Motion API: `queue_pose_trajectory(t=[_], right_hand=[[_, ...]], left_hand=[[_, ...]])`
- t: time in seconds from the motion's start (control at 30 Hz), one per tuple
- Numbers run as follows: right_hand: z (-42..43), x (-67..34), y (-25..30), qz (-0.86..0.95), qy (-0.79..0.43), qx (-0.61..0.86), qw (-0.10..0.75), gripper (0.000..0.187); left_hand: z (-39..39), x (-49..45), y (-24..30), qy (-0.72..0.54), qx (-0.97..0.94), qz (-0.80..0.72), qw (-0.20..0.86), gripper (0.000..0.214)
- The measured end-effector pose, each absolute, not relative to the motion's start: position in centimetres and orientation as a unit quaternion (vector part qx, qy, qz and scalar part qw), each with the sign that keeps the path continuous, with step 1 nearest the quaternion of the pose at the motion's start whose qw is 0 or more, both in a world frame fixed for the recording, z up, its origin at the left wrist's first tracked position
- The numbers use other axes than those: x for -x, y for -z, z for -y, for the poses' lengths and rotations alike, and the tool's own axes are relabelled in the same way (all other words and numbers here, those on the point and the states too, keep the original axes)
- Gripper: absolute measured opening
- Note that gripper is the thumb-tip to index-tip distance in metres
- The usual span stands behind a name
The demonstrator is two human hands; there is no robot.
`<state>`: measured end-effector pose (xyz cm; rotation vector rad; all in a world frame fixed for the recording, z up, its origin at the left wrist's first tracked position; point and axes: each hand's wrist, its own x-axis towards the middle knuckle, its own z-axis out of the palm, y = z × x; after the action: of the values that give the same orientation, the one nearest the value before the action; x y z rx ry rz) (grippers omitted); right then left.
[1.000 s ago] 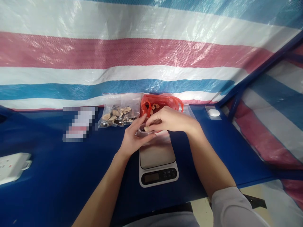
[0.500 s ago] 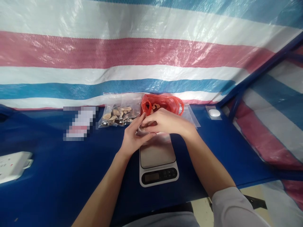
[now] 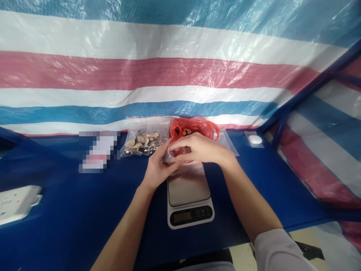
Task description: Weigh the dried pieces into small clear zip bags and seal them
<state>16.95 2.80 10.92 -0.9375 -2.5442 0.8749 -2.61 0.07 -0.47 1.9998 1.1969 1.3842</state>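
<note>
My left hand (image 3: 158, 167) and my right hand (image 3: 197, 148) meet above the far end of a small white kitchen scale (image 3: 189, 195) on the blue table (image 3: 70, 210). Both are closed on a small clear plastic bag (image 3: 170, 156) held between them; what lies inside is hidden by the fingers. Just behind my right hand sits an open red plastic bag (image 3: 194, 128) with brownish pieces in it. To its left lies a clear bag of dried slices (image 3: 141, 140).
A white power strip (image 3: 17, 203) lies at the left edge of the table. A small white round object (image 3: 255, 139) sits at the back right. A striped tarp (image 3: 169, 71) forms the wall behind. A blurred label lies left of the dried slices.
The hands stay together over the scale; my right fingers have shifted on the small bag and the pale piece seen earlier is out of sight. The camera has tilted slightly.
</note>
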Motion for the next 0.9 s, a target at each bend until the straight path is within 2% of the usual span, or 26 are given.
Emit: queue_pose_trajectory(t=[0.1, 0.23, 0.3, 0.53, 0.9], right_hand=[[-3.2, -18.2, -10.9, 0.87, -0.322, 0.317, 0.196, 0.023], [-4.1, -20.8, -10.8, 0.823, -0.345, 0.37, 0.259, 0.03], [-4.7, -21.9, -10.5, 0.812, -0.33, 0.402, 0.264, 0.03], [-6.4, -22.1, -8.4, 0.824, -0.27, 0.445, 0.225, 0.031], [-8.0, -18.7, -4.6, 0.839, -0.176, 0.493, 0.151, 0.024]], left_hand=[[0.0, 2.6, 0.4, -0.515, -0.693, -0.447, 0.235, 0.067], [0.0, 2.6, 0.1, -0.539, -0.639, -0.468, 0.287, 0.069], [0.0, 2.7, -0.1, -0.548, -0.617, -0.474, 0.307, 0.07], [0.0, 2.9, -0.4, -0.591, -0.584, -0.45, 0.325, 0.069], [-0.1, 3.3, -0.7, -0.582, -0.592, -0.46, 0.313, 0.063]])
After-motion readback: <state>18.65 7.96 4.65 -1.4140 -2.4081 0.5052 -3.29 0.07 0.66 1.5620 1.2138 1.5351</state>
